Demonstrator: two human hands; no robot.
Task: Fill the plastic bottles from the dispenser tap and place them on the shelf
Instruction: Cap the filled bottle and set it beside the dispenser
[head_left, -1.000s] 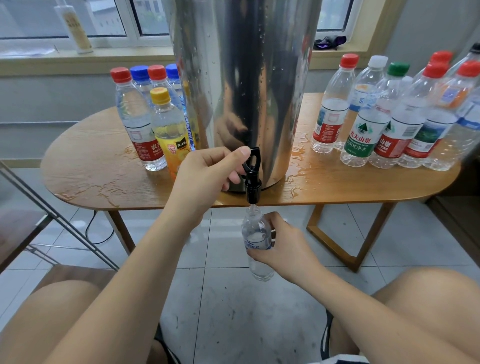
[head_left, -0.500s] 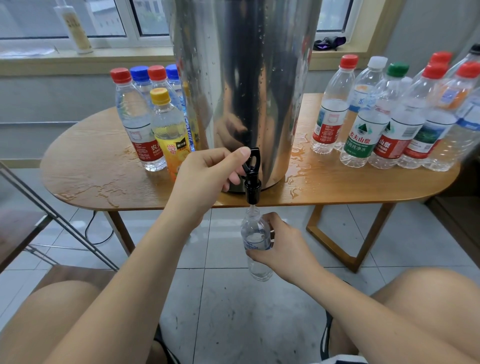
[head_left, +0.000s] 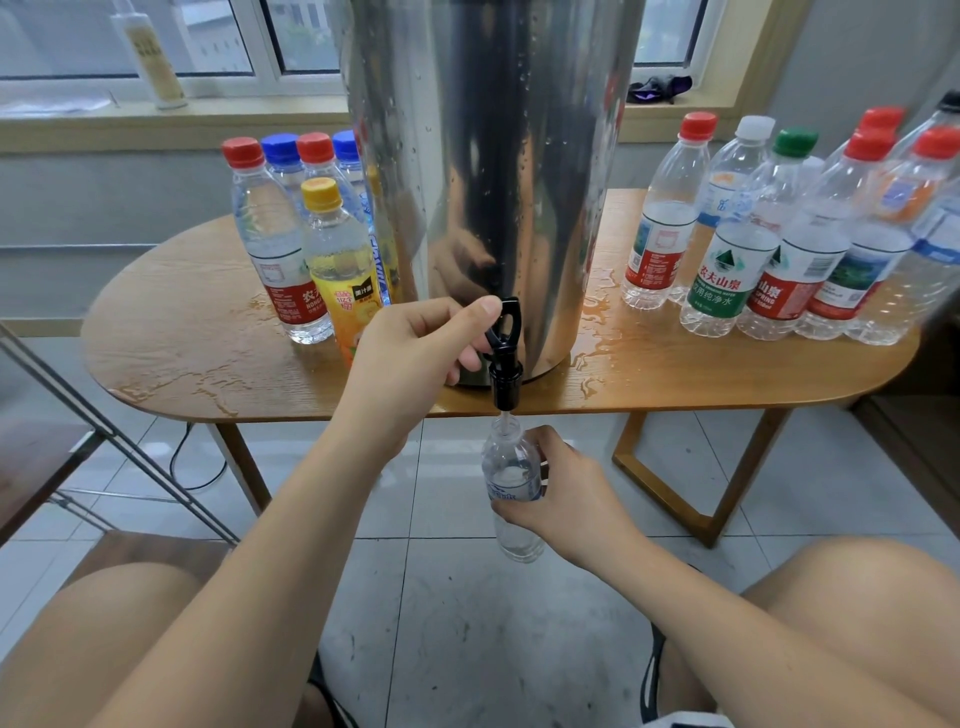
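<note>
Clear, uncapped, blue-labelled bottle (head_left: 506, 470) upright beneath black tap (head_left: 505, 385).

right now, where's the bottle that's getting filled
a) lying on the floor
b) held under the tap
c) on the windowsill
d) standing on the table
b: the right hand grips the bottle with its mouth just under the tap, below the table edge, while the left hand pinches the tap's lever.
</note>
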